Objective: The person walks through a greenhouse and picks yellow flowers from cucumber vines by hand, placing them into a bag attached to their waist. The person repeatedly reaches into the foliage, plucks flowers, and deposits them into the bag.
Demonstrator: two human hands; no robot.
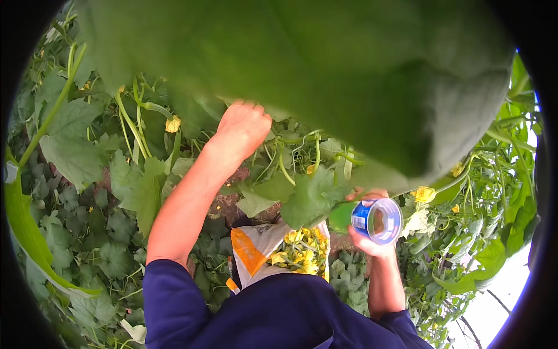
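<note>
My left hand [245, 124] reaches forward among the vines with its fingers curled down. A large blurred leaf [270, 52] close to the camera hides the fingertips, so whatever they touch is out of sight. In my right hand [370, 245] is a plastic cup [360, 218] with a blue label, its round mouth facing me and something brown inside. A bright green piece [342, 217] shows at the cup's far end; I cannot tell what it is. Below and between my arms, a white and orange bag [249, 249] holds many yellow blossoms [305, 257] with green stems.
Gourd-like vines with broad leaves [72, 139] crowd both sides. A small fruit with a yellow flower [173, 124] hangs left of my left hand. Another yellow flower [423, 194] is right of the cup. Bare soil [224, 207] shows between leaves.
</note>
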